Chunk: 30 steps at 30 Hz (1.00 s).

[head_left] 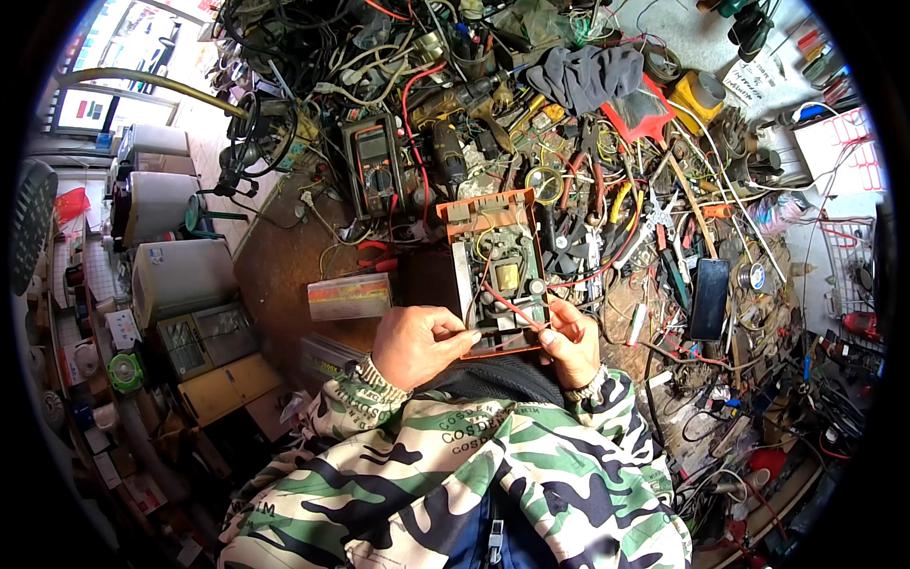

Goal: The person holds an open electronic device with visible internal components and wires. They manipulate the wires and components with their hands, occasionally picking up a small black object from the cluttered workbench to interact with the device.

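Upper-L glare, dk lower L, blk fisheye vignette

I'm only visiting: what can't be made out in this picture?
All in the head view:
Anything between the left fingers: too small to tell.
Whether the right fingers grip the red wire: overlapping, too small.
Underside of the orange-framed device: faces away.
Display of the multimeter: too small to read.
Dark object at far left: cut off by the lens rim.
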{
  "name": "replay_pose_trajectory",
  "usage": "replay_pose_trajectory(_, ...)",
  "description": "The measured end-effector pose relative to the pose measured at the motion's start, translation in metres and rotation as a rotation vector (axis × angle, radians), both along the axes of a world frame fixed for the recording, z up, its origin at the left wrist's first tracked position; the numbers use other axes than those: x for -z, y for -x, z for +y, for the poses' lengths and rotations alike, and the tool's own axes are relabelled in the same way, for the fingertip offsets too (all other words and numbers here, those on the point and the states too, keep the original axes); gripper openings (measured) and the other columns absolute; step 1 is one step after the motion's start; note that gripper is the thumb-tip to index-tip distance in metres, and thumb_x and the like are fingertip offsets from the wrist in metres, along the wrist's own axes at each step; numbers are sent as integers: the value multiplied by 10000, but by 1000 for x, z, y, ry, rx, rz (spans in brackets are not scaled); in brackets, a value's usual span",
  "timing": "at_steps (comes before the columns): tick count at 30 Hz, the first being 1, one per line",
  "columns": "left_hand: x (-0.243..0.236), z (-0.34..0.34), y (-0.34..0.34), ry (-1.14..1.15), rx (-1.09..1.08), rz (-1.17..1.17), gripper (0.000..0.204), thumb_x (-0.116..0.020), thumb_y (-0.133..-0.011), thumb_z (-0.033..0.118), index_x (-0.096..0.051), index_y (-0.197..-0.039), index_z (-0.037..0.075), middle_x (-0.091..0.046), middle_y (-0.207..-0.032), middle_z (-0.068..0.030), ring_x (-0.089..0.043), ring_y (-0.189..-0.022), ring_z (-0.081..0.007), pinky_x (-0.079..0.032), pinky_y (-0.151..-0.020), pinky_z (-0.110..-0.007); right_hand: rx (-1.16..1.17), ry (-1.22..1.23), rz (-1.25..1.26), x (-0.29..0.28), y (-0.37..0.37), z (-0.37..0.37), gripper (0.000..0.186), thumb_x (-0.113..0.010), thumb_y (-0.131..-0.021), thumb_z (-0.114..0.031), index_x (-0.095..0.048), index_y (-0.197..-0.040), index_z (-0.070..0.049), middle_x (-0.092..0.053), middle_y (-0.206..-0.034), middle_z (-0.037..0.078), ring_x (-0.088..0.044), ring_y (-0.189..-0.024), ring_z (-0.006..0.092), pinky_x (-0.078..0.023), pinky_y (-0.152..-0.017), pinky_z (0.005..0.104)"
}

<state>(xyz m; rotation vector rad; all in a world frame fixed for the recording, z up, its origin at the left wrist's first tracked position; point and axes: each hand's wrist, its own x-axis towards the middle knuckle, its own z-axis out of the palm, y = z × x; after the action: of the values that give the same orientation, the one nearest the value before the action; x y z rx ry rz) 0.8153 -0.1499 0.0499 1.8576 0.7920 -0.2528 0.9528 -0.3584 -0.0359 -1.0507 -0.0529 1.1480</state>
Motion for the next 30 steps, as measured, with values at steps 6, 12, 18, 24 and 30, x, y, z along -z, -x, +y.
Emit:
replay_pose_trajectory(6, -6, -2, -5, -88, 12, 30, 152, -741, -892, 100, -719, -820, -32, -678, -656, -7, -545, -578, -19, -430, -509, -217, -14, 12, -11, -4, -2, -1, 695, -749, -837, -195, -463, -1406, 82, -673, -1063, 51, -569, -748, 58, -455, -538, 204)
replay_pose_trajectory(12, 6, -6, 2, -47, -77, -12, 169, -762, -837, 177, -720, -768, 29, -695, -635, -85, -652, -547, -113, -496, -540, -284, -19, 28, -13, -1, -2, -3, 701, -752, -833, -204, -459, -1403, 82, -670, -1060, 45, -575, -758, 59, -459, -538, 200)
replay_pose_trajectory(18, 15, -6, 8, 24, -55, -72, 139, -719, -888, 84, -651, -803, -2, -649, -677, -9, -558, -583, -28, -450, -528, -226, -14, 24, -12, -4, -2, -4, 664, -746, -833, -203, -481, -1374, 76, -670, -1077, 50, -570, -755, 57, -460, -541, 204)
replay_pose_trajectory(24, 14, -9, 5, 228, -105, -158, 68, -670, -927, 26, -621, -948, -17, -653, -814, -3, -571, -691, -19, -474, -602, -201, -24, 6, -10, -6, -2, -6, 679, -743, -835, -198, -468, -1392, 75, -673, -1081, 56, -575, -760, 59, -464, -549, 206)
replay_pose_trajectory(30, 16, -10, -4, 265, -172, -207, 122, -690, -937, 60, -648, -992, -41, -675, -831, -9, -588, -722, -25, -485, -631, -201, -57, 0, -6, -6, -1, -9, 712, -737, -832, -120, -421, -1430, 102, -675, -1078, 68, -590, -770, 73, -475, -554, 216)
